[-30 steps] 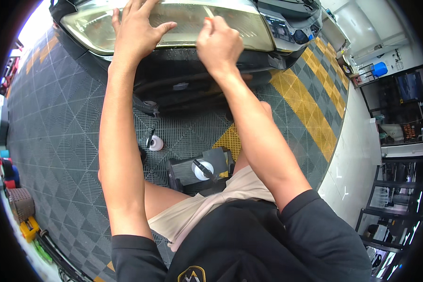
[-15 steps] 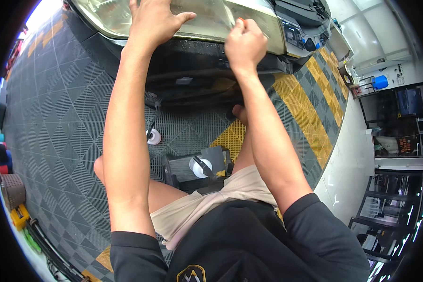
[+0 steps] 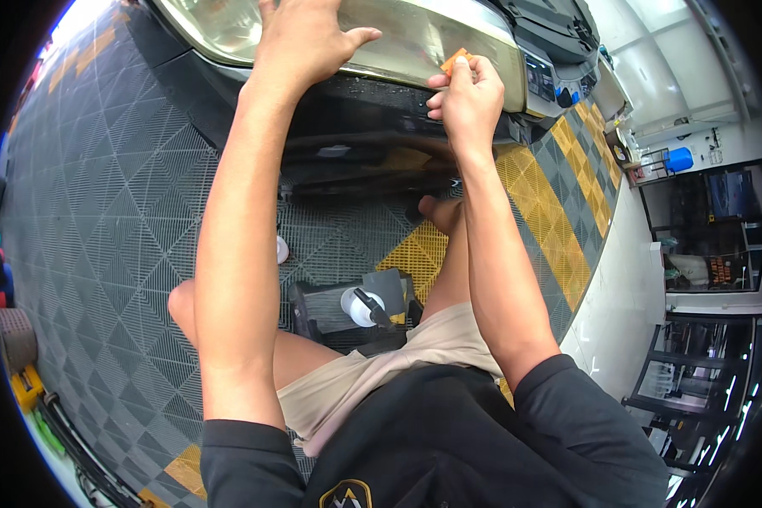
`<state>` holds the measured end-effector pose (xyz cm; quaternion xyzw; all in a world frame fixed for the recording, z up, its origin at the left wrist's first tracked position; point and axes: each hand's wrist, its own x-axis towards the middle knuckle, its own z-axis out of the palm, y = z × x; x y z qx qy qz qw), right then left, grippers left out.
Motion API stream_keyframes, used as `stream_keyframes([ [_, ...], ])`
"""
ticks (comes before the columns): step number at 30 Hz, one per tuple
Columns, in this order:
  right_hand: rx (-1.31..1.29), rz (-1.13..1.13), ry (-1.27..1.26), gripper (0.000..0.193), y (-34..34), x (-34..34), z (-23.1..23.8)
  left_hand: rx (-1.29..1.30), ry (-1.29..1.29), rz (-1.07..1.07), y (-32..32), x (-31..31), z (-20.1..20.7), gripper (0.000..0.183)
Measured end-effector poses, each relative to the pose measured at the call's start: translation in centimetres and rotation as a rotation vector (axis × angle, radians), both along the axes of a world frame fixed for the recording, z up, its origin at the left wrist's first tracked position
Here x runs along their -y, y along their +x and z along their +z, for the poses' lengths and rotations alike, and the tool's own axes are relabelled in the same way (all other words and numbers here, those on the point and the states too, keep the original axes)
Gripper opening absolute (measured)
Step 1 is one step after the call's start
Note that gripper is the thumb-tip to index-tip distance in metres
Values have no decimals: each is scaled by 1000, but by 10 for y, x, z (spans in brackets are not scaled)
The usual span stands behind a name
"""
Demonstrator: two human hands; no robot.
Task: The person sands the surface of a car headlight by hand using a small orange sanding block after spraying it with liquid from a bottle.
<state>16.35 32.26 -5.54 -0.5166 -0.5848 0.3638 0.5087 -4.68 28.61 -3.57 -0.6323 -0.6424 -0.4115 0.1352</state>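
Observation:
Across the top lies a car's yellowish, hazy headlight, set above a dark bumper beaded with water drops. My left hand rests on the lens, thumb stretched out to the right; its fingertips run past the upper edge of the picture. At the headlight's lower right, my right hand pinches a small flat orange piece between thumb and fingers, with the other fingers loosely curled. What exactly the piece is, I cannot make out.
Between my legs sits a dark box bearing a white spray bottle with a black trigger. A second pale bottle is mostly hidden by my left forearm. Grey and yellow floor tiles surround me. Black shelving stands right.
My right hand has shifted right and turned, its fist loosening so that the orange piece shows more. The left hand stays on the lens; the whole view has shifted slightly.

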Motion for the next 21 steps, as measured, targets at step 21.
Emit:
stream_keyframes([
  [21, 497, -313, 584, 19, -32, -11, -26, 22, 1, -15, 3, 0, 0, 73],
])
